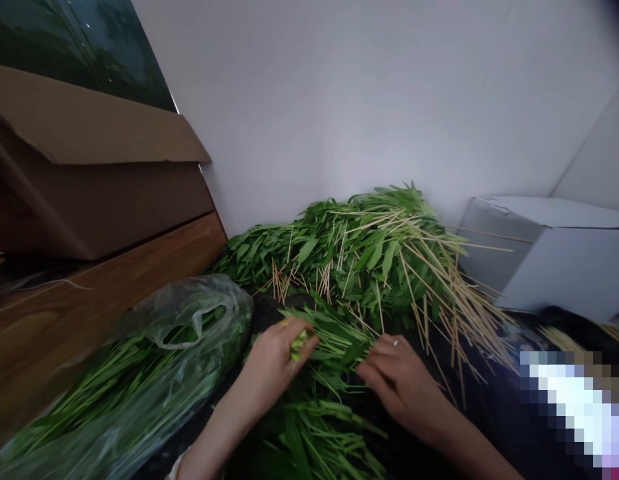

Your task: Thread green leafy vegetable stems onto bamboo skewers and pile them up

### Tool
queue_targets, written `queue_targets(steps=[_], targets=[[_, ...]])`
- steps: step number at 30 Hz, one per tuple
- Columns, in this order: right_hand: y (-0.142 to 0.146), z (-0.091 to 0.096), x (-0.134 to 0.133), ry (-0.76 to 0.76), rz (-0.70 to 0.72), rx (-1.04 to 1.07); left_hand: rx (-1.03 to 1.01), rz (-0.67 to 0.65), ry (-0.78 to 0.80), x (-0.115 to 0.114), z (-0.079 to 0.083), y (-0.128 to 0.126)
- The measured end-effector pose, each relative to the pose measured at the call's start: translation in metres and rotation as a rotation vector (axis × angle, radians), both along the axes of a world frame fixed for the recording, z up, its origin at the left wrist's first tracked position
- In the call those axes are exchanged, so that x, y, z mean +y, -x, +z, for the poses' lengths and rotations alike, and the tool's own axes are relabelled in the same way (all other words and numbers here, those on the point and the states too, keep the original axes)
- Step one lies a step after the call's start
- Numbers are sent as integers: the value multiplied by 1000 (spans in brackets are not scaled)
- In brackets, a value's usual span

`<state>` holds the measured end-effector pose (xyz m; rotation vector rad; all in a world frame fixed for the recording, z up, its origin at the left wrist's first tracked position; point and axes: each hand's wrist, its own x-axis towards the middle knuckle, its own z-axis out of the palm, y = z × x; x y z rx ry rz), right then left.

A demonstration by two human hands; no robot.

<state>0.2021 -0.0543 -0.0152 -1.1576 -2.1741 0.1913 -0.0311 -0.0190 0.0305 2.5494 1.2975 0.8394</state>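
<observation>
My left hand (279,353) is closed around a small bunch of green stems (300,344), their pale cut ends showing between thumb and fingers. Opposite it, my right hand (402,380) has its fingers curled together at the edge of the loose leafy greens (334,340). What those fingers pinch, if anything, is hidden. More long-stemmed greens (324,437) lie below and between both hands on a dark surface. Behind them is a heap of leafy greens (309,250) with many thin wooden skewers (454,307) sticking out, mostly toward the right.
At my left a clear plastic bag (189,373) full of long greens rests beside a wooden surface (154,257). An open cardboard box (119,200) stands on that wood. A white box (569,260) is at the right, and a white wall (364,100) rises behind the heap.
</observation>
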Motion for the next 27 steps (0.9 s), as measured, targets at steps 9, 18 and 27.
queue_targets(steps=[9,18,27], targets=[[-21,-34,23,-80,-331,-165,197,-319,49,-34,-39,-11],[-17,-31,23,-156,-418,-174,102,-383,199,-23,-25,-9],[-20,-26,21,14,-500,403,-31,-396,351,13,34,-11]])
